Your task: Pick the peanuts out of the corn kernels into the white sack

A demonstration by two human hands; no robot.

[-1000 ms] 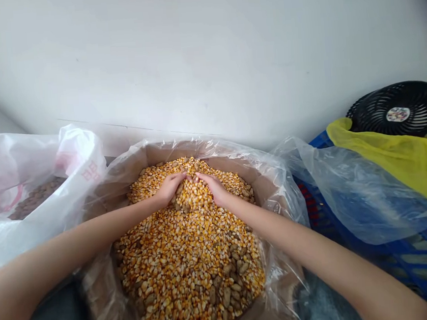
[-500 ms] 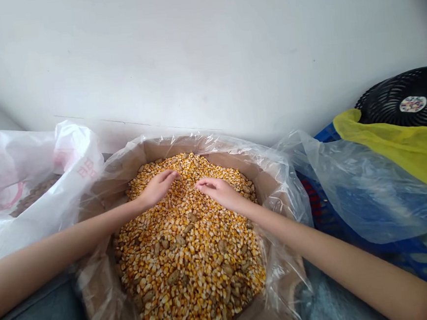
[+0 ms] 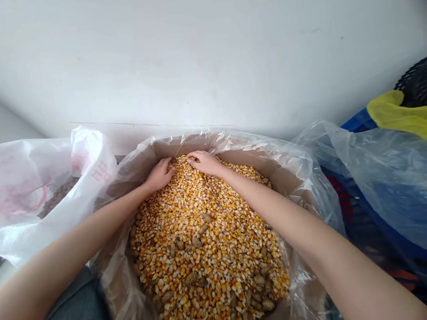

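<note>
Yellow and white corn kernels (image 3: 219,238) fill a cardboard box lined with a clear plastic bag (image 3: 294,158). Unshelled peanuts lie mixed among them, with one peanut (image 3: 205,217) near the middle and a cluster of peanuts (image 3: 260,280) at the near right. At the far left of the heap, my left hand (image 3: 159,176) rests with thumb and fingers apart. My right hand (image 3: 205,163) reaches to the far edge, its fingers curved but apart, close to a peanut (image 3: 182,160). Its fingertips touch the heap and are partly hidden.
A white plastic sack (image 3: 53,192) with brown contents stands on the left. To the right are a blue crate (image 3: 358,121) under clear plastic, a yellow mesh cloth (image 3: 410,117) and a black fan (image 3: 423,79). Behind the box rises a white wall (image 3: 205,57).
Both hands have moved to the far edge of the corn. The right hand's pinched fingers have parted, and the left hand's thumb now stands apart. The view has shifted slightly left.
</note>
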